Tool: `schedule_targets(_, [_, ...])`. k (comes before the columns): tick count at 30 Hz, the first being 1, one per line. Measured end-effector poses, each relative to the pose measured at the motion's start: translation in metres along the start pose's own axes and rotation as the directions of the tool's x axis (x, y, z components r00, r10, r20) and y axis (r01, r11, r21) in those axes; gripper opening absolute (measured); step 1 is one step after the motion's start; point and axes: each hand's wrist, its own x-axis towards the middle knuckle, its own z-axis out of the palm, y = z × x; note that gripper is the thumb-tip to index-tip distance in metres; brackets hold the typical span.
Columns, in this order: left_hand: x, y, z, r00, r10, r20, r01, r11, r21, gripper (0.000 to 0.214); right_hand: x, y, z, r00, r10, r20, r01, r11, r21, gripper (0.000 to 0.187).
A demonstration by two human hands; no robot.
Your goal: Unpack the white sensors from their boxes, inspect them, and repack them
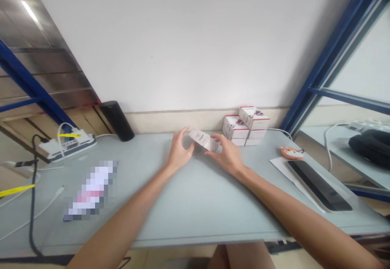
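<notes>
A small white box (203,140) with dark print and a red mark sits tilted between my two hands, just above the pale grey-blue table (195,204). The fingertips of my left hand (181,150) press its left end. My right hand (227,154) meets its right end with spread fingers. Behind them, close to the right hand, stands a stack of similar white boxes with red stripes (245,126) against the wall.
A black cylindrical flask (117,121) and a white power strip (68,145) with cables stand at the left. A pixelated flat item (90,190) lies nearby. At the right are a fox-shaped orange pouch (291,153) and a black tablet (318,186) on white paper. Blue metal shelf posts frame the table.
</notes>
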Motion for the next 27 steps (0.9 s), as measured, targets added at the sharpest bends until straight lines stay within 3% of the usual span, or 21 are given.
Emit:
schedule_targets(1, [-0.003,0.008,-0.002,0.991,0.113,0.065,-0.116,0.992,0.046,0.063,0.000,-0.001,0.002,0.998,-0.055,-0.008,0.055,0.998,-0.026,0.057])
schedule_targets(3, [-0.009,0.024,-0.004,0.926,0.259,0.274,-0.291,0.953,0.082,0.072,-0.002,-0.004,0.006,0.986,-0.161,0.034,0.162,0.987,-0.014,0.039])
schedule_targets(5, [-0.014,0.032,-0.003,0.863,0.268,0.429,-0.357,0.923,0.140,0.076,-0.003,-0.007,0.009,0.963,-0.243,0.117,0.236,0.969,0.073,0.022])
schedule_targets(7, [-0.016,0.030,-0.002,0.848,0.210,0.486,-0.350,0.911,0.218,0.076,-0.004,-0.008,0.009,0.941,-0.303,0.152,0.279,0.946,0.164,0.021])
schedule_targets(10, [-0.009,0.015,-0.004,0.852,0.160,0.498,-0.347,0.885,0.309,0.069,-0.001,-0.005,0.001,0.955,-0.297,0.016,0.292,0.945,0.150,0.029])
schedule_targets(13, [0.003,-0.005,-0.015,0.885,0.107,0.454,-0.317,0.851,0.419,0.048,0.007,0.005,-0.014,0.956,-0.217,-0.196,0.220,0.975,-0.006,0.030])
schedule_targets(16, [0.010,-0.020,-0.026,0.927,0.049,0.371,-0.245,0.827,0.505,0.046,0.015,0.019,-0.026,0.940,-0.185,-0.286,0.136,0.974,-0.184,0.034])
schedule_targets(21, [0.011,-0.034,-0.029,0.949,0.026,0.315,-0.209,0.800,0.563,0.051,0.017,0.041,-0.027,0.974,-0.106,-0.201,0.015,0.912,-0.410,0.047])
schedule_targets(27, [0.011,-0.034,-0.023,0.939,0.090,0.333,-0.279,0.764,0.582,0.062,0.015,0.055,-0.023,0.992,-0.098,-0.084,0.047,0.882,-0.468,0.056])
